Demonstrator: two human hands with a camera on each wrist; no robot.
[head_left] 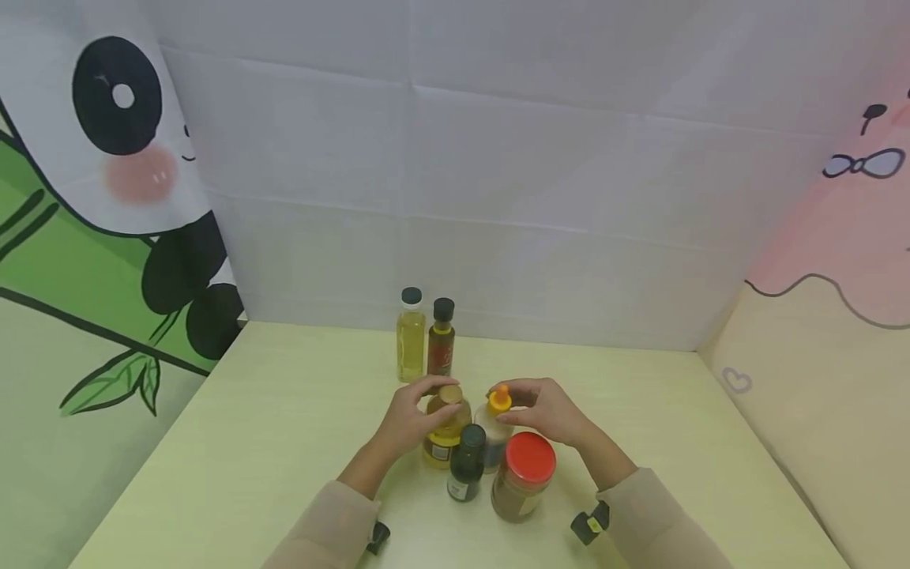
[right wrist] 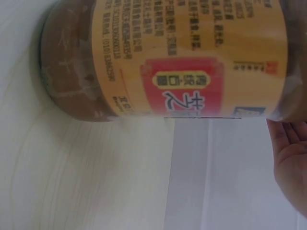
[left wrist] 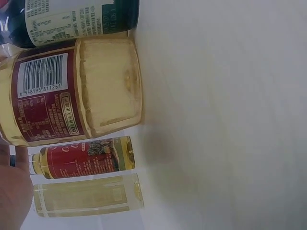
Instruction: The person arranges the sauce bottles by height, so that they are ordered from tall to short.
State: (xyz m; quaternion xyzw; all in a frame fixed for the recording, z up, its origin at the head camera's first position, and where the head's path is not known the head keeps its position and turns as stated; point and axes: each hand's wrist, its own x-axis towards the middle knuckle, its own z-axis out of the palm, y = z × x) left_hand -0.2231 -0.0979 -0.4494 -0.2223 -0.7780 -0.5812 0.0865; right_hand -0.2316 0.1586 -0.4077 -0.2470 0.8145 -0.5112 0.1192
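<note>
From the head, looks forward and down across the worktop (head_left: 284,442) to its far edge. Faces that edge closer from each wrist, turned sideways, sharing the yellow bottle (left wrist: 110,91) (left) and brown jar (right wrist: 72,62) (right) with the head view.

1 bench (head_left: 284,411), 5 bottles (head_left: 441,452) with 5 caps (head_left: 443,309), 1 jar (head_left: 519,488) with 1 lid (head_left: 530,457), 1 left hand (head_left: 414,411), 1 right hand (head_left: 542,411), 2 sleeves (head_left: 323,525) and 2 wrist devices (head_left: 586,526).
</note>
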